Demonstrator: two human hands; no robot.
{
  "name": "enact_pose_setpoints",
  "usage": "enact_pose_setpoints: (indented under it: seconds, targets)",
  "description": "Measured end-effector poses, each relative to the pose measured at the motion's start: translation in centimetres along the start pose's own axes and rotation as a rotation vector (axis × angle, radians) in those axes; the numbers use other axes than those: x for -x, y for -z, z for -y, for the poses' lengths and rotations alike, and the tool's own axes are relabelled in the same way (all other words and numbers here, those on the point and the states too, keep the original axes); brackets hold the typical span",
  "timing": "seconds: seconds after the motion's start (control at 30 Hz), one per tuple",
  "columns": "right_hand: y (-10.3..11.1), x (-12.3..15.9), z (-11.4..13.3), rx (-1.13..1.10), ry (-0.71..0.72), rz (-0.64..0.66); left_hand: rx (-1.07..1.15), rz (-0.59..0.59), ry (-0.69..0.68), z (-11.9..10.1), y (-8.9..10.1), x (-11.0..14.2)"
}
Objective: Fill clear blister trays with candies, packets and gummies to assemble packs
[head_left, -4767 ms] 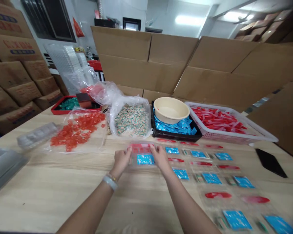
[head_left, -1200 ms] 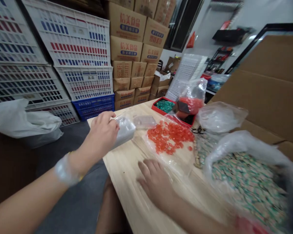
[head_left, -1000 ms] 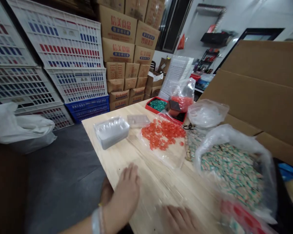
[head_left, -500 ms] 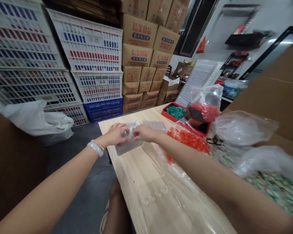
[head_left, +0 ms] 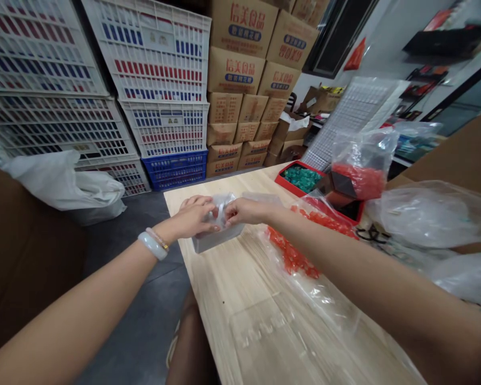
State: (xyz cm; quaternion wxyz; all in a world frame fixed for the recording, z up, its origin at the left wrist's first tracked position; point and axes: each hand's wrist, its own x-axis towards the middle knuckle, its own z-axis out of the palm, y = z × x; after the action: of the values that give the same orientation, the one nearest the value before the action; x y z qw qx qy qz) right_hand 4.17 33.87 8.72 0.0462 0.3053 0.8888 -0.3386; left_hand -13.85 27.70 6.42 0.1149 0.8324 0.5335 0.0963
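Note:
Both my hands reach to a stack of clear plastic trays (head_left: 216, 238) at the far left corner of the wooden table (head_left: 232, 289). My left hand (head_left: 193, 218) rests on top of the stack with fingers curled over its edge. My right hand (head_left: 244, 210) pinches the top clear tray of the stack between thumb and fingers. A single clear tray (head_left: 264, 331) lies flat on the table close to me, under my right forearm.
A clear bag of red candies (head_left: 300, 251) lies right of the stack. Behind it stand a red tray with green candies (head_left: 302, 179) and a bag of red pieces (head_left: 361, 171). White crates (head_left: 144, 80) and cardboard boxes (head_left: 240, 75) are stacked beyond the table. A white bag (head_left: 60, 187) lies on the floor.
Earlier my hands pressed a filled tray among the candy rows; I turned left. Over the last second both hands rose from the table to the tray stack and took hold of it.

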Motion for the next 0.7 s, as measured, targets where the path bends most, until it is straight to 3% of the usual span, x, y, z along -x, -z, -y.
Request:
enact_pose_setpoints:
  seconds: [0.2,0.33,0.4,0.47,0.57,0.7]
  targets:
    - [-0.2,0.2,-0.1,-0.039,0.002,0.011,0.001,0.001,0.006,0.0,0.2,0.1]
    - [0.2,0.3,0.3,0.051,-0.005,0.008,-0.086,-0.07,-0.011,-1.9,-0.2,0.7]
    - [0.1,0.9,1.1,0.214,-0.015,-0.086,-0.2,-0.124,-0.056,-3.6,-0.5,1.0]
    - [-1.0,2.4,2.3,0.392,-0.052,-0.293,-0.303,-0.151,-0.075,-5.0,-0.5,1.4]
    - [-6.3,6.3,4.0,0.534,-0.131,-0.567,-0.373,-0.175,0.009,-6.1,0.6,2.2]
    - [-16.2,13.6,4.3,0.5,0.039,-0.371,-0.401,-0.209,0.082,-7.5,3.3,4.2]
